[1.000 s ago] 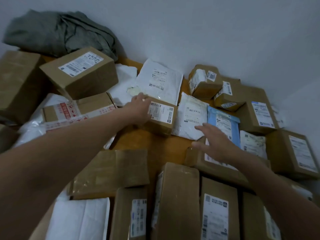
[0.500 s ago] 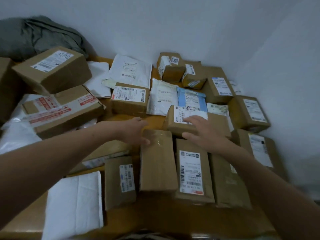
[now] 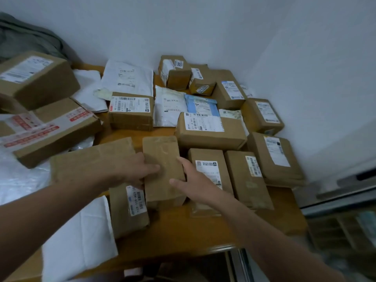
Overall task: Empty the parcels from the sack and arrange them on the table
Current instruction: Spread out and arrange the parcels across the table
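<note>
Plain brown parcel (image 3: 160, 159): near centre of desk (image 3: 183, 231), beside labelled parcel (image 3: 207, 157). Left hand (image 3: 136, 169), right hand (image 3: 195, 184): fingers straight, pressing its sides. Step: arranging. Next, probably: nudge it square into the row.

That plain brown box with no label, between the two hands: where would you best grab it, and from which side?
Take the plain brown box by its two long sides, from above at the near end. It lies flat and narrow, pointing away, with a labelled parcel close on its right. The left hand and right hand flank it there.
</note>
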